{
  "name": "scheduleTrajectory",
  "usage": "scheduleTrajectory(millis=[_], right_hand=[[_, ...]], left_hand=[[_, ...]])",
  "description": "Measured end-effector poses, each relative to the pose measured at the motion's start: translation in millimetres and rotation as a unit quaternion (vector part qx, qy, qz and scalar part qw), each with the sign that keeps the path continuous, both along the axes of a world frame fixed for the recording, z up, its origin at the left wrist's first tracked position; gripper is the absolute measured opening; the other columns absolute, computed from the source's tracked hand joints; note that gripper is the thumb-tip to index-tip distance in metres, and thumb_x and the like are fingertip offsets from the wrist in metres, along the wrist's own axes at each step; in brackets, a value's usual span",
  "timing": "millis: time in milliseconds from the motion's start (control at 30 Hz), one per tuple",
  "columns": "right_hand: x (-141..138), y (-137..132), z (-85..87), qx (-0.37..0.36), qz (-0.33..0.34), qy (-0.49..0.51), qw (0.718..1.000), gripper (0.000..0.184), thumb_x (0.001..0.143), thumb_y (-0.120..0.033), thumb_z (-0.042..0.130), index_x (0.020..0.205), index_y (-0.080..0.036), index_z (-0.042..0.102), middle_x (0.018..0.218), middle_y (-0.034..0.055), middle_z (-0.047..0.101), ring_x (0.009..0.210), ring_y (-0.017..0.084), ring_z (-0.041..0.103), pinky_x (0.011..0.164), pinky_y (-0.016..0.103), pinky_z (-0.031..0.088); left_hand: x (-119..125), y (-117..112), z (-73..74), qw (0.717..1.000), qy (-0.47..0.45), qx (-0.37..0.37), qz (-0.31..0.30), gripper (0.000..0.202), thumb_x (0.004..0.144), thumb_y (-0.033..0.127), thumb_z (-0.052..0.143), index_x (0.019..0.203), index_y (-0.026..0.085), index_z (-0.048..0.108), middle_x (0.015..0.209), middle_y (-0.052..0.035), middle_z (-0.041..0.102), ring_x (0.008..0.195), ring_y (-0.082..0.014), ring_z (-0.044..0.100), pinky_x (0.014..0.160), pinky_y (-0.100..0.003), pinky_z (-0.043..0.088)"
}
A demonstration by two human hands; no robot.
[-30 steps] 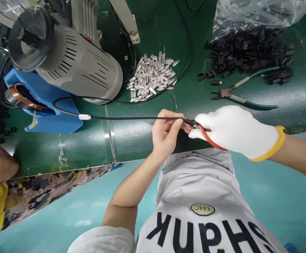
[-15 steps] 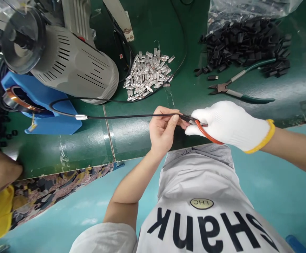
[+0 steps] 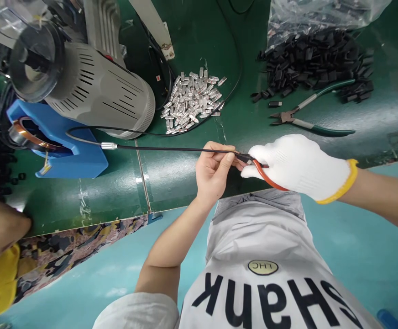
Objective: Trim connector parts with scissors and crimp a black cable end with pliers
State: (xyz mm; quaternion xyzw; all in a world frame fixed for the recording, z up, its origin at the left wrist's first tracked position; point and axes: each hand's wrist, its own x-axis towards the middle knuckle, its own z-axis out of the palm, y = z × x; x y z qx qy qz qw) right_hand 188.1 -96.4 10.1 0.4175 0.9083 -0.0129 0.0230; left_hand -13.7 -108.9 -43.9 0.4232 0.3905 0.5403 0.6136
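My bare left hand [image 3: 212,173] pinches a black cable [image 3: 171,149] near its end, thumb against the fingers. The cable stretches left to a silver metal sleeve [image 3: 109,145], then loops back past the heat gun. In my right hand [image 3: 298,167], which wears a white glove with a yellow cuff, is a pair of red-handled pliers [image 3: 267,177]. Their jaws meet the cable's end just beyond my left fingertips; what exactly lies in the jaws is too small to make out.
Behind my hands lie a pile of silver metal connectors [image 3: 192,100], green-handled cutting pliers [image 3: 308,121] and a heap of black plastic covers [image 3: 315,64]. At left a grey heat gun [image 3: 106,87] stands by a blue holder [image 3: 89,160]. Another person's arm [image 3: 0,224] rests at the far left.
Both hands keep nearly the same grip at the cable's end. The whole view has shifted slightly; no object has visibly been taken up or let go.
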Motion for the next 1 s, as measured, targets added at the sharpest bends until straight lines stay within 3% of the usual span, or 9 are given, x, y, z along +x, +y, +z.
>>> scheduleTrajectory(millis=[267, 433, 567, 733, 900, 1000], right_hand=[[-2, 7, -7.2, -0.089, -0.076, 0.037, 0.992, 0.057, 0.1, -0.069, 0.042, 0.076, -0.02, 0.06, 0.056, 0.0009, 0.045, 0.053, 0.014, 0.033, 0.062, 0.034, 0.015], [6, 13, -2.0, -0.134, -0.109, 0.11, 0.979, 0.055, 0.096, -0.071, 0.047, 0.072, -0.022, 0.052, 0.055, -0.0028, 0.045, 0.052, 0.012, 0.034, 0.06, 0.031, 0.015], [12, 11, 5.5, -0.091, -0.099, 0.098, 0.986, 0.05, 0.092, -0.069, 0.053, 0.074, -0.022, 0.052, 0.056, -0.0027, 0.047, 0.053, 0.013, 0.036, 0.06, 0.03, 0.013], [14, 9, 10.1, -0.018, -0.032, 0.055, 0.998, 0.045, 0.095, -0.063, 0.051, 0.077, -0.022, 0.054, 0.062, 0.001, 0.055, 0.057, 0.016, 0.037, 0.064, 0.031, 0.012], [11, 11, 8.6, 0.001, 0.009, 0.031, 0.999, 0.045, 0.099, -0.061, 0.044, 0.081, -0.022, 0.055, 0.063, 0.0023, 0.056, 0.056, 0.017, 0.037, 0.066, 0.032, 0.011], [11, 11, 8.6, -0.001, 0.015, 0.021, 1.0, 0.038, 0.101, -0.052, 0.043, 0.081, -0.022, 0.055, 0.066, 0.0035, 0.057, 0.059, 0.018, 0.04, 0.068, 0.032, 0.012]], left_hand=[[2, 1, 0.1, 1.0, 0.008, 0.005, 0.009, 0.02, 0.095, 0.035, 0.073, 0.101, 0.02, 0.061, 0.083, -0.0019, 0.078, 0.071, -0.0162, 0.078, 0.066, -0.029, 0.064], [0, 1, 1.9, 1.0, 0.006, 0.003, 0.011, 0.019, 0.097, 0.033, 0.072, 0.102, 0.02, 0.06, 0.088, -0.0037, 0.079, 0.07, -0.0154, 0.077, 0.064, -0.028, 0.063], [-1, 2, 4.5, 1.0, 0.013, 0.009, 0.017, 0.019, 0.097, 0.034, 0.072, 0.103, 0.019, 0.063, 0.091, -0.0051, 0.079, 0.071, -0.0148, 0.076, 0.063, -0.026, 0.061], [-1, 2, 7.4, 0.999, 0.03, 0.003, 0.027, 0.019, 0.093, 0.034, 0.076, 0.1, 0.018, 0.068, 0.094, -0.0047, 0.079, 0.074, -0.0133, 0.076, 0.067, -0.025, 0.062], [0, 1, 8.0, 0.999, 0.021, -0.019, 0.014, 0.023, 0.088, 0.034, 0.082, 0.098, 0.018, 0.069, 0.096, -0.0051, 0.078, 0.077, -0.0148, 0.077, 0.071, -0.026, 0.064], [-1, 1, 7.0, 0.999, 0.017, -0.026, 0.009, 0.025, 0.085, 0.034, 0.084, 0.096, 0.018, 0.069, 0.097, -0.0045, 0.075, 0.078, -0.0155, 0.077, 0.072, -0.027, 0.065]])
